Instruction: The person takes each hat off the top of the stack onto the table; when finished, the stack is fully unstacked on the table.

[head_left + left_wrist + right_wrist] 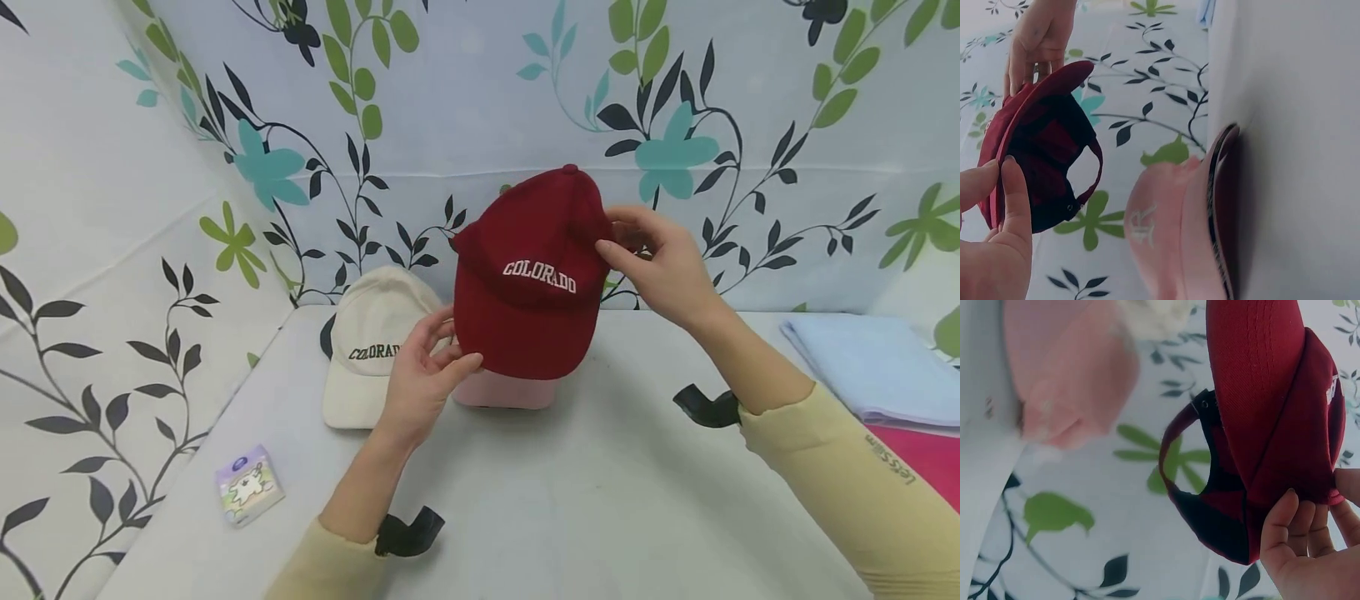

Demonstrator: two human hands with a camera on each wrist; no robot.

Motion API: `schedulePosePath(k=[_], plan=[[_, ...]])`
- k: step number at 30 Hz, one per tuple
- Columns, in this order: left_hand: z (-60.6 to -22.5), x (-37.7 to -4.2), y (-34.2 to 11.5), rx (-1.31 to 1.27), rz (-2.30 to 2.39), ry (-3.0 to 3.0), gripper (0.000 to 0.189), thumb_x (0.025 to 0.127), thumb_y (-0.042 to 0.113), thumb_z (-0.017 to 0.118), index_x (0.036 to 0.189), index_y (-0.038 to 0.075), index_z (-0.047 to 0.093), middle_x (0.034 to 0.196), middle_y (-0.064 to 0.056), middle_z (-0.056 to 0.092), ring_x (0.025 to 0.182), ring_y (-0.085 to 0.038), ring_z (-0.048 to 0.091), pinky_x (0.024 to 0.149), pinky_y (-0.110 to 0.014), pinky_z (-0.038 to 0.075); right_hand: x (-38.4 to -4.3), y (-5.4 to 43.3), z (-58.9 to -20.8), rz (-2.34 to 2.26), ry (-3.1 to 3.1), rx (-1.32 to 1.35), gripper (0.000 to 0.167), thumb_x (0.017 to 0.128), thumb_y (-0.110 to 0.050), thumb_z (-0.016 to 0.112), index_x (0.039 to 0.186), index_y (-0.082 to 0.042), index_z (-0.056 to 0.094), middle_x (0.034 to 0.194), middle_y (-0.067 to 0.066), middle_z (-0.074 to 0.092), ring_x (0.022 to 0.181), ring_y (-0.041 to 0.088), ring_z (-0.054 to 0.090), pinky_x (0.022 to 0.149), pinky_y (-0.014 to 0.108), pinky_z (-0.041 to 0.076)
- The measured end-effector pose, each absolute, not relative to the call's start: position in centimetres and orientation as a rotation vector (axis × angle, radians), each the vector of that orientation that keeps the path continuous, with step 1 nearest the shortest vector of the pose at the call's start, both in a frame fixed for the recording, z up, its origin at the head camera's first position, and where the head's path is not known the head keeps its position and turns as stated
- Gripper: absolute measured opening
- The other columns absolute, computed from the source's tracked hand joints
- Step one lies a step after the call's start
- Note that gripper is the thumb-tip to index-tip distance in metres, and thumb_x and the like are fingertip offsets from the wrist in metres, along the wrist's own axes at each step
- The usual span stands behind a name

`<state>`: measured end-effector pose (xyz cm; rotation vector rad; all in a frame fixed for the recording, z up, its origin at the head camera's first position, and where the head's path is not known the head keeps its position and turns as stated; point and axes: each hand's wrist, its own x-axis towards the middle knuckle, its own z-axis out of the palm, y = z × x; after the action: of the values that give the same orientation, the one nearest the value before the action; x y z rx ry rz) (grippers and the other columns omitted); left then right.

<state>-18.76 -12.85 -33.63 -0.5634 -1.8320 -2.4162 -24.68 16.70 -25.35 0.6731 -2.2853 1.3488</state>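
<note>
Both hands hold a dark red baseball cap [528, 250] with white COLORADO lettering up off the table, its front toward the head camera. My left hand [423, 379] pinches the brim at its left edge, thumb on one face and fingers on the other, as the left wrist view shows. The right hand [663, 262] grips the crown's right side between thumb and fingers. Below and behind the red cap is a pink cap [1172, 231], mostly hidden in the head view. A cream baseball cap [367, 333] with dark COLORADO lettering sits left of it, partly covered by my left hand.
A small tissue pack [249, 486] lies on the white table [525, 517] at the left. Folded light blue cloth [881, 367] rests at the right above a bright pink cloth [922, 458]. Leaf-patterned fabric [465, 100] hangs behind the table and along its left side.
</note>
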Motion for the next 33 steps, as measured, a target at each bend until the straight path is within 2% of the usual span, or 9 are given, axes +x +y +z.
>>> schedulePosePath(k=[6,12,22,29,33], plan=[[-34.8,-19.6,-10.2,-0.631,-2.447,-1.819,0.064,0.091,-0.014,0.063,0.148,0.005,0.043,0.129,-0.015,0.051,0.096,-0.02,0.064,0.086,-0.034,0.058,-24.3,19.5,-26.1,1.272,-2.349,0.547,0.039,0.1,-0.013,0.064,0.138,-0.008,0.06,0.115,0.013,0.064,0.096,0.014,0.058,0.073,0.015,0.049],[-36.2,-20.5,-7.1,-0.661,-2.432,-1.839,0.062,0.09,-0.012,0.065,0.147,0.0,0.042,0.127,-0.016,0.054,0.095,-0.016,0.066,0.087,-0.033,0.057,-24.1,22.0,-27.1,1.218,-2.383,0.449,0.039,0.101,-0.015,0.062,0.139,-0.007,0.059,0.116,0.014,0.062,0.099,0.013,0.054,0.073,0.013,0.047],[-37.8,-21.0,-2.9,-0.499,-2.448,-1.964,0.061,0.088,-0.01,0.07,0.143,-0.001,0.046,0.12,-0.014,0.058,0.088,-0.015,0.066,0.08,-0.029,0.058,-24.6,25.5,-29.3,1.118,-2.444,0.35,0.039,0.102,-0.016,0.061,0.139,-0.003,0.058,0.115,0.017,0.061,0.095,0.012,0.052,0.065,0.013,0.044],[-39.3,-21.1,-1.2,-0.402,-2.5,-1.984,0.061,0.085,-0.014,0.069,0.14,-0.003,0.047,0.112,-0.014,0.058,0.08,-0.015,0.066,0.08,-0.035,0.059,-24.8,26.7,-30.8,1.12,-2.502,0.303,0.041,0.103,-0.018,0.06,0.14,-0.002,0.056,0.113,0.019,0.06,0.1,0.017,0.053,0.066,0.009,0.046],[-40.1,-21.1,-0.5,-0.326,-2.539,-2.004,0.061,0.084,-0.016,0.07,0.139,-0.002,0.048,0.11,-0.015,0.058,0.082,-0.018,0.068,0.081,-0.041,0.059,-24.8,27.3,-31.8,1.132,-2.518,0.296,0.041,0.103,-0.018,0.06,0.139,-0.001,0.056,0.112,0.02,0.059,0.105,0.027,0.057,0.067,0.009,0.045]])
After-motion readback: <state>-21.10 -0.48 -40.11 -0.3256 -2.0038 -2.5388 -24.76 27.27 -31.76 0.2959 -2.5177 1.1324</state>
